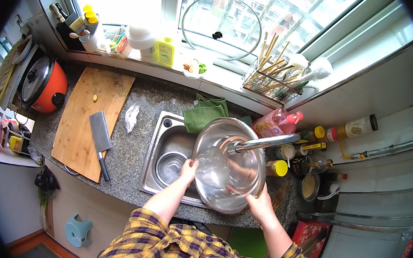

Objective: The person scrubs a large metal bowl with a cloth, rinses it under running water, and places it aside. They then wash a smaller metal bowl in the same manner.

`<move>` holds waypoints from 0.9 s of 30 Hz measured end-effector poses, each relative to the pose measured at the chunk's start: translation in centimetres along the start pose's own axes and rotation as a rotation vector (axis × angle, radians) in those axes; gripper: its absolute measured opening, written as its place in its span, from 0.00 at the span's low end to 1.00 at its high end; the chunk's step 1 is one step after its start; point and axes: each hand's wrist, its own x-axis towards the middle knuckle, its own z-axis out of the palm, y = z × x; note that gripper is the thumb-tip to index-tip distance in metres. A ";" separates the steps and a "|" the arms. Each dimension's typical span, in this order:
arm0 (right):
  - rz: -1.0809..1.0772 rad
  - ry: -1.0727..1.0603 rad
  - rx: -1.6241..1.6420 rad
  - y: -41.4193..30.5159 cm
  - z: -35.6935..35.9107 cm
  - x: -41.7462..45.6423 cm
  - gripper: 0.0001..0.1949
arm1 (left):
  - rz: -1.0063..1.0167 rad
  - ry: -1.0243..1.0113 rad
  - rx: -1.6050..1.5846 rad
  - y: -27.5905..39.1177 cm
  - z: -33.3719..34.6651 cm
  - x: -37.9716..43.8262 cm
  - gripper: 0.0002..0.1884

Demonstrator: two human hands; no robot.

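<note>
A large stainless steel basin [211,174] is tilted over the right part of the sink [147,168], under the chrome faucet [264,143]. My left hand [189,171] grips its left rim, and my right hand [259,204] holds its lower right rim. Clear water seems to lie in the basin. A smaller metal bowl [170,167] sits in the sink just left of my left hand. Behind the sink a green cloth [204,117] hangs over the edge. The fingers under the basin are hidden.
A wooden cutting board [77,116] with a cleaver [100,132] lies on the left, beside a red rice cooker [52,84]. A crumpled white cloth or paper [131,118] rests between board and sink. Pink soap bottle [272,122] and several jars [280,168] crowd the right.
</note>
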 end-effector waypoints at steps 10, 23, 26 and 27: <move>0.329 -0.254 0.298 -4.0 -1.4 3.7 0.20 | -0.077 -0.153 0.257 2.3 -10.4 -5.6 0.17; 0.791 -0.347 0.958 9.3 12.1 2.4 0.09 | -0.030 -0.263 -0.308 19.4 -16.7 -9.2 0.05; 0.785 -0.375 1.161 10.1 16.8 1.3 0.14 | 0.039 -0.405 -0.159 23.5 -15.2 -10.3 0.08; 0.767 -0.386 1.226 10.0 17.8 0.9 0.14 | 0.048 -0.435 -0.137 24.7 -14.3 -10.8 0.10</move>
